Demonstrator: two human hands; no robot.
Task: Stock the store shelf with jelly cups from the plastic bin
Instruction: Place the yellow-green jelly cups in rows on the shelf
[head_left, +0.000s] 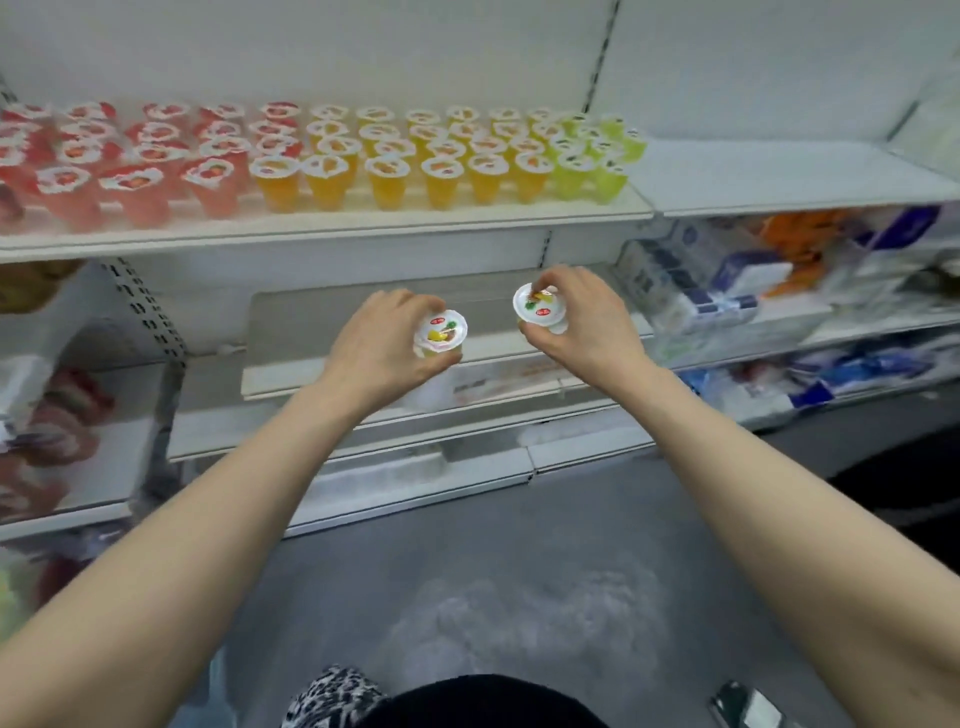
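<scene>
My left hand (382, 340) grips a jelly cup (440, 332) with a white fruit-printed lid and pale yellow jelly. My right hand (584, 322) pinches a second, similar jelly cup (537, 309) by its rim. Both cups are held in the air in front of the lower shelves, below the white top shelf (332, 228). On that shelf stand rows of red jelly cups (135, 192) at the left, orange-yellow jelly cups (387, 179) in the middle and green jelly cups (587, 171) at the right. The plastic bin is not in view.
The adjoining white shelf (779, 176) to the right of the green cups is bare. Packaged goods (727, 280) fill the lower right shelves, and red packets (62, 426) sit at lower left. Below is grey floor (519, 571).
</scene>
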